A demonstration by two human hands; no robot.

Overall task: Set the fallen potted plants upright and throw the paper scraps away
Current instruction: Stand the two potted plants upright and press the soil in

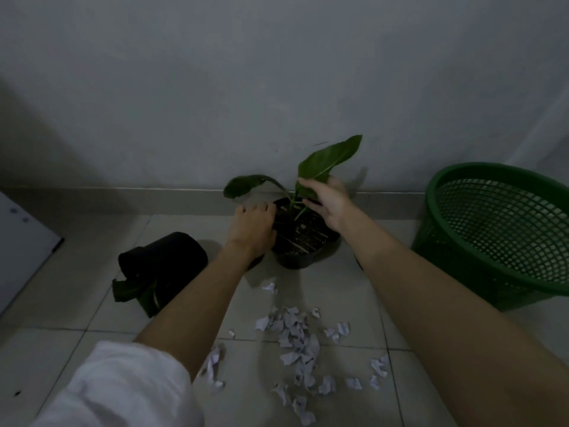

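Observation:
A black potted plant with big green leaves stands nearly upright by the wall. My left hand grips the pot's left rim. My right hand rests on the far right rim near the leaf stems, fingers curled around it. A second black pot lies on its side to the left, its leaves flat on the floor. Several torn white paper scraps are scattered over the tiles between my forearms.
A green mesh waste basket stands at the right, next to the wall. A grey wall and skirting run behind the pots. A white panel sits at the far left edge.

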